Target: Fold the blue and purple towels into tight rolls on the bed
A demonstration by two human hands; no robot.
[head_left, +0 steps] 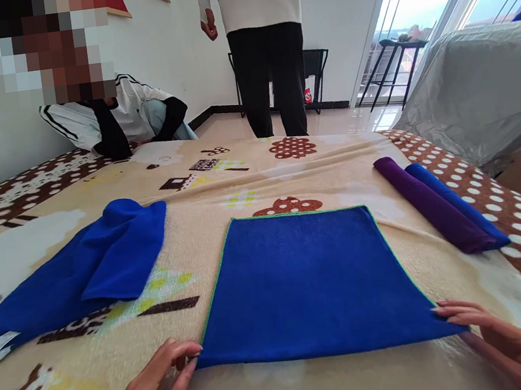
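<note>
A blue cloth (308,277) with a green hem lies spread flat on the patterned blanket (240,185) right in front of me. My left hand (155,385) pinches its near left corner between thumb and fingers. My right hand (496,337) pinches the near right corner, fingers pressed on the edge. Both hands rest low on the blanket.
A crumpled blue cloth (84,273) lies to the left. A rolled purple cloth (428,206) and a rolled blue cloth (461,208) lie side by side at the right. One person (266,49) stands beyond the bed; another person (113,118) leans at the far left. A grey covered sofa (479,86) stands at the right.
</note>
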